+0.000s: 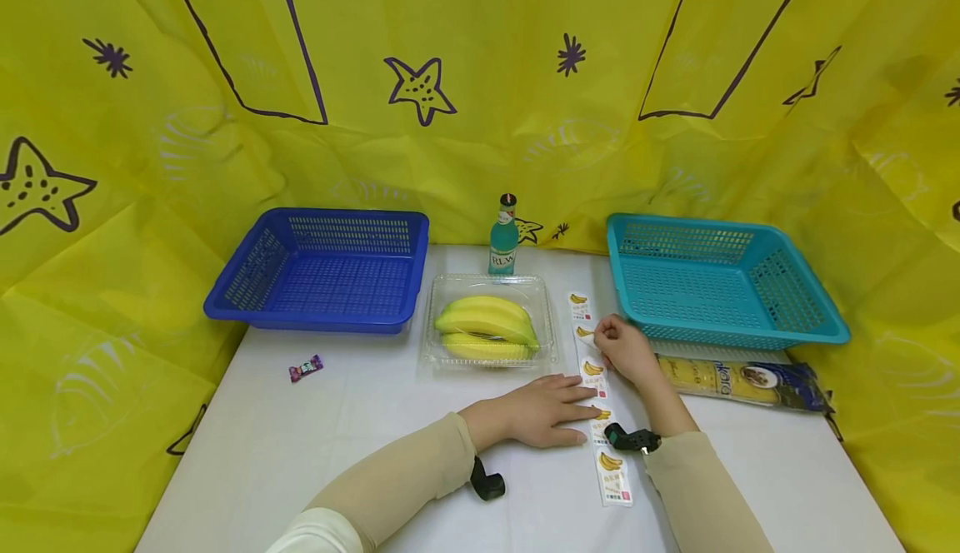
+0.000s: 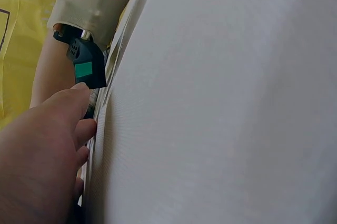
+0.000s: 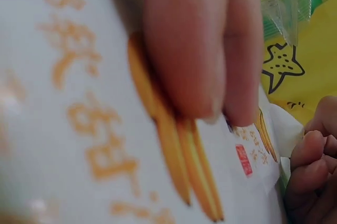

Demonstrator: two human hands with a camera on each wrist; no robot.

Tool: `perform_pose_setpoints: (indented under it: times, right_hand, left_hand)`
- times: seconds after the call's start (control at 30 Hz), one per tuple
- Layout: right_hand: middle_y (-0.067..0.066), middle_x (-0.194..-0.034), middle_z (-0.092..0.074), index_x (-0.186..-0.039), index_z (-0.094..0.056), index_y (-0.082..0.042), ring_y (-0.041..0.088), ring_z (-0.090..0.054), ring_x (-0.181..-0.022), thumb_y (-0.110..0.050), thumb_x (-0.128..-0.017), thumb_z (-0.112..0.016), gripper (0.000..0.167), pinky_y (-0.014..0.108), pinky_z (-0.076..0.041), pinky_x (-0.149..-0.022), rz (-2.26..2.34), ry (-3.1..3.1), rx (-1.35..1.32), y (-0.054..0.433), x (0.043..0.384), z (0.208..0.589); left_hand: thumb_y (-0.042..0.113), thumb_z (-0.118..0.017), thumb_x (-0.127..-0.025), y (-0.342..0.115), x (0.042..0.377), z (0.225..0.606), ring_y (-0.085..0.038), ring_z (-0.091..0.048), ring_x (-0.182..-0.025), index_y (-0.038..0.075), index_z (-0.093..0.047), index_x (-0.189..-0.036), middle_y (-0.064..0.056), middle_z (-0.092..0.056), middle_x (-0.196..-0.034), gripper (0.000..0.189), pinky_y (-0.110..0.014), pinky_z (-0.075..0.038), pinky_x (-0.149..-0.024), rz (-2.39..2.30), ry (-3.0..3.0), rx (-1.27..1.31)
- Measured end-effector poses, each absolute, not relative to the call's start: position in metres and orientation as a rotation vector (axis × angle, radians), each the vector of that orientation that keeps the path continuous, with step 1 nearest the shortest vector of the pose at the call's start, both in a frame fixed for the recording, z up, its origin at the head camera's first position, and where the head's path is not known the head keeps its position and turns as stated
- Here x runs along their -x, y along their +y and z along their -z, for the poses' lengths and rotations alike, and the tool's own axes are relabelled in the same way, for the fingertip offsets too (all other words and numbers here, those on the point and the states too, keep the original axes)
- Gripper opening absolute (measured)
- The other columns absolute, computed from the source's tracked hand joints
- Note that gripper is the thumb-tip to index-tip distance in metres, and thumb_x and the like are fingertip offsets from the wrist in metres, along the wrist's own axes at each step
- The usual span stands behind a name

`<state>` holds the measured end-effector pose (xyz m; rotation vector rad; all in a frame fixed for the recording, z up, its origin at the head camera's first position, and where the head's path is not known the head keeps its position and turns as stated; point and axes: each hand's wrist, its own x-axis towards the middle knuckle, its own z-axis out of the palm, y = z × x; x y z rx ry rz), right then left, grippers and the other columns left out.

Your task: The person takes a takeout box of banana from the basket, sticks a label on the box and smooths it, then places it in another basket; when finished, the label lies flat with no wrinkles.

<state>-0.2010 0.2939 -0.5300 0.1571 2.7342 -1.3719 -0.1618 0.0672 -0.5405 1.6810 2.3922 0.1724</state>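
Note:
A strip of banana stickers (image 1: 612, 474) runs front to back on the table, each label printed with yellow bananas and characters. My left hand (image 1: 551, 410) lies palm down beside it, fingers spread and fingertips pressing on the strip. Those fingers (image 3: 184, 50) loom large in the right wrist view. Farther up the strip, my right hand (image 1: 626, 349) pinches the edge of a banana sticker (image 1: 584, 333) between thumb and curled fingers; part of the label is hidden. Left of the strip stands a lidded clear plastic box (image 1: 545, 320) with bananas (image 1: 483, 320) inside.
A dark blue basket (image 1: 315, 320) stands at the back left, a turquoise basket (image 1: 750, 336) at the back right. Behind the box is a green bottle (image 1: 503, 241). A yellow pasta packet (image 1: 735, 380) lies right of my right hand, a purple wrapped candy (image 1: 306, 368) at left.

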Motion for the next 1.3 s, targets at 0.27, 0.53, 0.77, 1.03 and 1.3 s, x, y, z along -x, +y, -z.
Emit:
perform_pose_setpoints:
  times: [0.27,0.53,0.77,1.03,1.3]
  right_hand:
    - [0.004,-0.073,-0.065,-0.094,-0.057,-0.004,0.011,-0.057,-0.054,-0.017,-0.095,-0.058,0.012,0.025,-0.050,-0.050,1.357,2.729,-0.129,0.2895,0.2028,0.5297]
    - [0.004,-0.084,-0.058,-0.092,-0.062,-0.009,0.016,-0.052,-0.076,-0.019,-0.085,-0.075,0.018,0.029,-0.043,-0.069,1.006,2.860,0.247,0.2894,0.1986,0.5222]
    - [0.003,-0.080,-0.055,-0.088,-0.060,-0.009,0.015,-0.050,-0.072,-0.015,-0.086,-0.073,0.014,0.028,-0.041,-0.065,0.907,2.914,0.302,0.2882,0.2001,0.5262]
    - [0.000,-0.077,-0.054,-0.089,-0.061,-0.010,0.012,-0.049,-0.068,-0.017,-0.086,-0.073,0.015,0.027,-0.039,-0.063,0.877,2.941,0.323,0.2856,0.2001,0.5263]
    - [0.001,-0.076,-0.053,-0.087,-0.059,-0.009,0.014,-0.048,-0.068,-0.015,-0.088,-0.071,0.013,0.029,-0.039,-0.062,0.852,2.917,0.311,0.2856,0.2002,0.5238]
  left_hand:
    - [0.058,-0.031,-0.103,0.0670,0.1626,0.5411,-0.018,-0.014,-0.154,0.039,-0.032,-0.154,0.011,-0.024,-0.164,0.054,-0.034,-0.012,-0.127,-0.174,2.397,-1.703]
    - [0.057,-0.031,-0.103,0.0676,0.1635,0.5393,-0.019,-0.015,-0.154,0.039,-0.032,-0.154,0.010,-0.024,-0.164,0.054,-0.035,-0.013,-0.127,-0.154,2.400,-1.700]
    - [0.057,-0.031,-0.103,0.0672,0.1623,0.5364,-0.019,-0.016,-0.154,0.038,-0.033,-0.154,0.010,-0.024,-0.164,0.053,-0.036,-0.014,-0.127,-0.158,2.393,-1.689]
    - [0.057,-0.030,-0.103,0.0671,0.1633,0.5386,-0.019,-0.015,-0.154,0.039,-0.032,-0.154,0.010,-0.023,-0.164,0.053,-0.036,-0.013,-0.127,-0.164,2.395,-1.689]
    - [0.057,-0.030,-0.103,0.0674,0.1635,0.5407,-0.018,-0.014,-0.154,0.040,-0.031,-0.154,0.011,-0.023,-0.164,0.053,-0.035,-0.013,-0.127,-0.166,2.395,-1.694]
